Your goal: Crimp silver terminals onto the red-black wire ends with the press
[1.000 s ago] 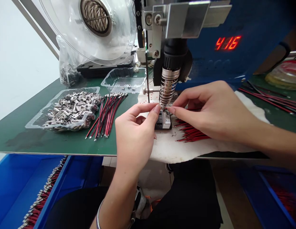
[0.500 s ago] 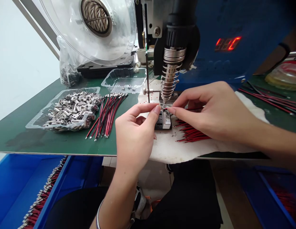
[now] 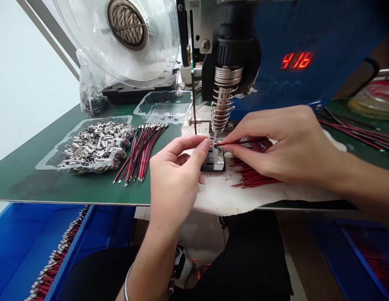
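Note:
My left hand (image 3: 177, 175) pinches thumb against forefinger at the small holding fixture (image 3: 218, 162), its fingertips on a small metal connector (image 3: 212, 143) that is mostly hidden. From the other side, my right hand (image 3: 285, 146) grips a red-and-black wire (image 3: 240, 142) between thumb and fingers, its end reaching the connector. Right above this spot is the tip of a soldering iron (image 3: 224, 102) wrapped in a coiled spring. Beneath my right hand a bundle of red and black wires (image 3: 252, 177) lies on a white cloth (image 3: 225, 200).
To the left stand a clear tray (image 3: 45, 162) heaped with metal connectors and a pile of wires with connectors fitted (image 3: 144, 150). Behind are another clear tray (image 3: 144, 109) and a clear reel (image 3: 84, 25). A blue machine (image 3: 307, 88) with a red display rises at the right.
My right hand has shifted slightly right and its fingers have parted a little, showing more of the wire. My left hand stays nearly in place. The display now reads 416.

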A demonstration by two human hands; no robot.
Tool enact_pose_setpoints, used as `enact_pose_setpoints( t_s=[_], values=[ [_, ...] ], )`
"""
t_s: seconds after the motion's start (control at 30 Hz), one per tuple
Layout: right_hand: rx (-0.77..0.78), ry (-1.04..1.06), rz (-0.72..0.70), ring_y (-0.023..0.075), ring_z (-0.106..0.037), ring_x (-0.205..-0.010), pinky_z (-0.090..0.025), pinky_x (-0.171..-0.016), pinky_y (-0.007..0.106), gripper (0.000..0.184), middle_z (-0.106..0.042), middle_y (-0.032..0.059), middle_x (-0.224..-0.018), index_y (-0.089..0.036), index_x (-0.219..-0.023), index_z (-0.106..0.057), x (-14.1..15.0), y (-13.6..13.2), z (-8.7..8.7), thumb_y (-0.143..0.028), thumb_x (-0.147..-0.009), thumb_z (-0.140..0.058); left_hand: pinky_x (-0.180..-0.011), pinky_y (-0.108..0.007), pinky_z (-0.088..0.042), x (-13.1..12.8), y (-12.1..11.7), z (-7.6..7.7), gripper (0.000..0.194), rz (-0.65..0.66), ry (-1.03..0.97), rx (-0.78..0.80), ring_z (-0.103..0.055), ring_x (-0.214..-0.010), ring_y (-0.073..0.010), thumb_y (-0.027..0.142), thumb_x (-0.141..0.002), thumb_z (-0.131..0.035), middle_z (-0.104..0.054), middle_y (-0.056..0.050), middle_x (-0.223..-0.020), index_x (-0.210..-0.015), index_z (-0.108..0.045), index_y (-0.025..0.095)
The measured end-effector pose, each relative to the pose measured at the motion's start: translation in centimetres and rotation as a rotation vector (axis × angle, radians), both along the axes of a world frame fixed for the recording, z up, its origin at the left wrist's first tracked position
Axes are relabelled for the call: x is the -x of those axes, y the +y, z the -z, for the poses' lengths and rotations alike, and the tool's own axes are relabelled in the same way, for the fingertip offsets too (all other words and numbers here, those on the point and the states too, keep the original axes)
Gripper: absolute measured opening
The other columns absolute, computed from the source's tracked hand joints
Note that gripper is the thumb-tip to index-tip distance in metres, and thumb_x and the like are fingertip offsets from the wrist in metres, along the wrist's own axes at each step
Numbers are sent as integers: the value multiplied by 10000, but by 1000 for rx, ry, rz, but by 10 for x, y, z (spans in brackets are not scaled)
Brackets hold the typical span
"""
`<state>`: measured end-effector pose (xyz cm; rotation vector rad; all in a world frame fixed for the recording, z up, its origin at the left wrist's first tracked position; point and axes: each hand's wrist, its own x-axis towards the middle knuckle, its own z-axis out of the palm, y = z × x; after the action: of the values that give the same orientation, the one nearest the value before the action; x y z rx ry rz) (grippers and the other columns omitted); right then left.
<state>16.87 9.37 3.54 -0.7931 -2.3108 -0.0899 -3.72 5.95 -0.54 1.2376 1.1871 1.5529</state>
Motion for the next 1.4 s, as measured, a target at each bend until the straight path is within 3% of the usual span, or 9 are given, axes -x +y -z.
enact_pose_setpoints(
  t_s=[0.23,0.47,0.67,0.87,1.07,1.4],
  values=[
    [130,-37,-63,147,-699,-693,-485,-648,322,192,-807,9,-825,-225,-913,-827,-6,6,-7,-230,-1047,-689,-468,-184,-459,3,-4,0,83,44,24,-6,-559,-511,-76,306,-903,-935,-783,-9,-828,-933,-898,238],
    [210,-58,-121,134,-669,-654,-460,-643,312,170,-813,12,-836,-222,-993,-828,-8,12,-6,-278,-1050,-679,-466,-205,-429,-1,-4,-6,143,16,43,39,-527,-478,-89,334,-915,-922,-667,15,-639,-862,-865,214],
    [192,-34,-134,160,-714,-741,-492,-708,311,168,-819,21,-875,-220,-945,-800,-6,9,-5,-218,-1044,-665,-468,-206,-419,0,-3,-4,158,27,44,33,-537,-476,-89,356,-962,-880,-640,22,-624,-897,-857,214],
    [194,-14,-70,164,-663,-662,-469,-664,335,169,-805,21,-826,-215,-905,-797,0,7,-1,-205,-1015,-668,-470,-183,-424,1,-4,-3,174,31,56,38,-540,-478,-75,365,-976,-873,-651,25,-639,-892,-846,215],
    [233,43,-34,143,-643,-610,-443,-616,323,122,-760,-14,-746,-221,-891,-779,0,3,-3,-205,-979,-696,-454,-173,-436,0,-3,-3,147,36,38,29,-554,-478,-59,320,-955,-885,-749,11,-789,-868,-835,212],
    [326,63,-3,161,-623,-590,-457,-641,357,151,-753,-11,-724,-255,-834,-759,2,3,-8,-243,-972,-697,-444,-186,-433,-1,-3,-5,151,33,58,28,-543,-470,-75,331,-940,-900,-725,11,-732,-862,-840,217]
  ],
)
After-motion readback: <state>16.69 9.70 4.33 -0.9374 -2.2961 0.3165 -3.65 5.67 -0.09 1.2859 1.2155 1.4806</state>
